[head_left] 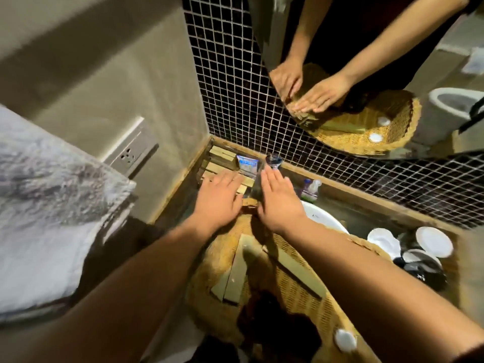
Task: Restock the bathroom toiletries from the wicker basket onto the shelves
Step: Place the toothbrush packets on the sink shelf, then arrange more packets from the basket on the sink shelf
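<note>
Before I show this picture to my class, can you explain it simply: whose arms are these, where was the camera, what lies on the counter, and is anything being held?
There is no machine here. One camera sits on a person's head and looks down, so the arms are that person's own. The left hand lies flat over a stack of small flat packets in the counter corner. The right hand is flat beside it, fingers straight. Neither hand clearly grips anything.

Below the arms is the wicker basket, which holds long flat packets and a white cap. To the right are a white basin and cups with white lids. Folded towels lie at the left. The mirror above repeats the hands and basket.
</note>
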Available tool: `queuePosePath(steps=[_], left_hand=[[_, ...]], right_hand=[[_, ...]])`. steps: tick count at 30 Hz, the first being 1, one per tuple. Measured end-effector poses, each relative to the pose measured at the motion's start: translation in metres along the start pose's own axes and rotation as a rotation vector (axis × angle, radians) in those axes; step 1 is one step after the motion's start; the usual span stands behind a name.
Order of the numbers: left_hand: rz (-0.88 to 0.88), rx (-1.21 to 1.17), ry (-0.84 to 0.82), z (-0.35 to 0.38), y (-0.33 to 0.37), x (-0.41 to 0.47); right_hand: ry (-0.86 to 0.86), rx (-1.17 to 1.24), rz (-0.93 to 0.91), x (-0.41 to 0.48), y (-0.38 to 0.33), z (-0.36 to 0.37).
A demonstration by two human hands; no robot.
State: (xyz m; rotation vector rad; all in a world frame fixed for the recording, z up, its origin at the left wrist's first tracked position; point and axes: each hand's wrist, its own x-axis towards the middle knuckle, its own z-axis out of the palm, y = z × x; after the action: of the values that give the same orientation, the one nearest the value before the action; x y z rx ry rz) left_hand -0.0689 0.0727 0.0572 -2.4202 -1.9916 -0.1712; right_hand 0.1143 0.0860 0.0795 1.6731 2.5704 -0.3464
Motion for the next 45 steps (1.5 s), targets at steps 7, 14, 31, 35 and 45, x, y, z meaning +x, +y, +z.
queuePosePath(steps=[7, 14, 31, 35, 45], left_hand=[[0.133, -0.019, -0.124, 0.011, 0.057, -0.050], [0.277, -0.031, -0.349, 0.043, 0.105, -0.063], [0.564, -0.077, -0.456, 0.092, 0.125, -0.049], [0.508, -0.185, -0.415, 0.089, 0.118, -0.048], [0.406, -0.191, -0.326, 0.104, 0.106, -0.040]], right_hand=[[-0.064, 0.013, 0.021, -0.079, 0.043, 0.027], [-0.146, 0.086, 0.109, -0.154, 0.071, 0.073], [-0.164, 0.389, 0.185, -0.199, 0.100, 0.136], [-0.099, 0.575, 0.323, -0.194, 0.104, 0.139], [0.043, 0.334, 0.440, -0.184, 0.108, 0.140]])
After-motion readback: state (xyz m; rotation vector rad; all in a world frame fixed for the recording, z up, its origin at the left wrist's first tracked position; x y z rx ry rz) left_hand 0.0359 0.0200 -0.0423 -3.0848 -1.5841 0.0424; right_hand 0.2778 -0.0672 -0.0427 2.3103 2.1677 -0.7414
